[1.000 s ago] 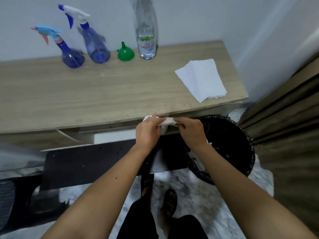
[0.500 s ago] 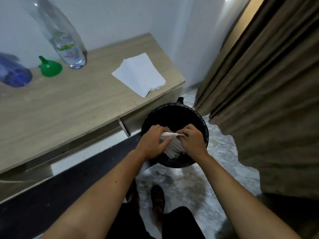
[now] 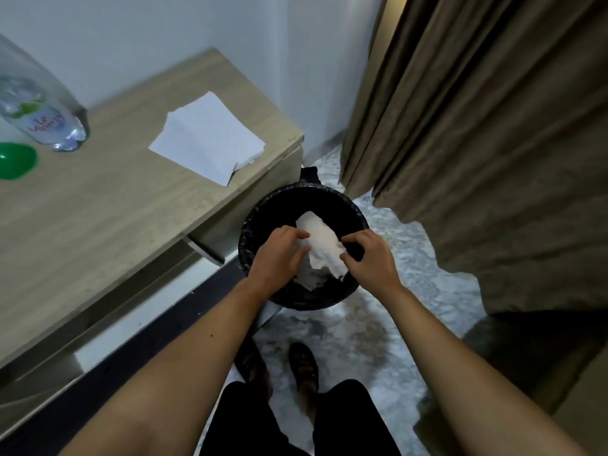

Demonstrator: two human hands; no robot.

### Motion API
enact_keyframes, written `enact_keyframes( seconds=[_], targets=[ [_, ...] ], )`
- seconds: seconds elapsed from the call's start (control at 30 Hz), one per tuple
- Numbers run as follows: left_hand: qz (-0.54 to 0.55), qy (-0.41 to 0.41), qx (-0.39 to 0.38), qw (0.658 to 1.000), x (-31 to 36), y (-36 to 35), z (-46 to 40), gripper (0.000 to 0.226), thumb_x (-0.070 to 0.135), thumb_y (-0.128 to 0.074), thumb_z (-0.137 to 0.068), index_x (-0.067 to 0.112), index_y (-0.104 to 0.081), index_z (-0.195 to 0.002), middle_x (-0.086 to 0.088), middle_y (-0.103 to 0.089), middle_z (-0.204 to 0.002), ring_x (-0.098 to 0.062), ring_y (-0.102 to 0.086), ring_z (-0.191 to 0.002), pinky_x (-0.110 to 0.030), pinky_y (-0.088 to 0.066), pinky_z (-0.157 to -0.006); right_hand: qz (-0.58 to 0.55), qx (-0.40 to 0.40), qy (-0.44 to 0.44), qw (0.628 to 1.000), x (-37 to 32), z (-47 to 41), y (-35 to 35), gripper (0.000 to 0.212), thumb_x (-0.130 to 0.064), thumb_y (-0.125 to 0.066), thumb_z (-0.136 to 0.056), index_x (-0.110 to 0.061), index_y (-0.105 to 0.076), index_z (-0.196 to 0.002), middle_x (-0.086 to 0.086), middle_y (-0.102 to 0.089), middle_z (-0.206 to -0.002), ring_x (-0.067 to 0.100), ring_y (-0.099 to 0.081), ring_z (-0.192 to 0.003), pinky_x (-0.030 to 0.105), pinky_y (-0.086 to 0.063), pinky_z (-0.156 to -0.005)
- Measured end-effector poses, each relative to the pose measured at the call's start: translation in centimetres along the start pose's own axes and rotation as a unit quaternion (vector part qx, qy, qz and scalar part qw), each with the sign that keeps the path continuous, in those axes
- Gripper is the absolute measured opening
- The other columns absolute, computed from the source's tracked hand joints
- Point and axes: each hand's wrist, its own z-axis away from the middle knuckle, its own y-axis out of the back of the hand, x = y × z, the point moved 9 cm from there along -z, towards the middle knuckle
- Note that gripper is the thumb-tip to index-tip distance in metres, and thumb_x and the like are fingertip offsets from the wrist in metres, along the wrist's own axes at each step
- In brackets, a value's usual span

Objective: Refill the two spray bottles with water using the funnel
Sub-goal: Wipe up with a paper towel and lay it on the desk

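A crumpled tissue [image 3: 320,246], carried from the desk [image 3: 98,225] edge a second ago, is released over the bin [image 3: 250,225] by the left hand [image 3: 279,258] and right hand [image 3: 370,258], both loosened; the funnel [image 3: 16,161] is left on the desk, cleanup seemingly finishing.

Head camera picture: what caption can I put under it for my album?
Both hands, left and right, over a crumpled tissue in the black bin.

A pale wood-grain table [image 3: 98,205] carries a green funnel [image 3: 14,161] at nine o'clock, a clear bottle [image 3: 36,106] with a white, green and red label, and white paper sheets [image 3: 207,139]. The bin [image 3: 250,235] is black (glossy liner), holding a crumpled white tissue [image 3: 320,248]. Brown curtain [image 3: 493,133] at two o'clock; grey-white marbled floor [image 3: 421,258].
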Motion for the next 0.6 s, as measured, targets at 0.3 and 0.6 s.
enact_keyframes(
  seconds=[0.3,0.6],
  targets=[
    [0.005,-0.008,0.026,1.000,-1.3,1.1,0.9,0.020,0.030,-0.063,-0.103,0.018,-0.067,-0.120,0.003,-0.068,-0.116,-0.019,-0.060,-0.110,-0.042,-0.053,-0.088,0.016,-0.006,-0.009,1.000,-0.7,0.4,0.2,0.028,-0.018,-0.080,-0.090,-0.018,-0.075,-0.118,-0.004,-0.068,-0.119,0.021,-0.064,-0.116,0.041,-0.054,-0.101],
    [0.011,0.039,0.014,0.999,-3.2,2.5,5.8,0.021,0.034,-0.060,-0.104,0.021,-0.070,-0.118,0.006,-0.066,-0.115,-0.014,-0.057,-0.110,-0.034,-0.049,-0.093,-0.001,-0.001,0.005,1.000,-2.6,2.4,1.3,0.023,-0.015,-0.082,-0.090,-0.021,-0.077,-0.112,-0.012,-0.067,-0.108,0.005,-0.065,-0.098,0.028,-0.058,-0.090]
  ],
)
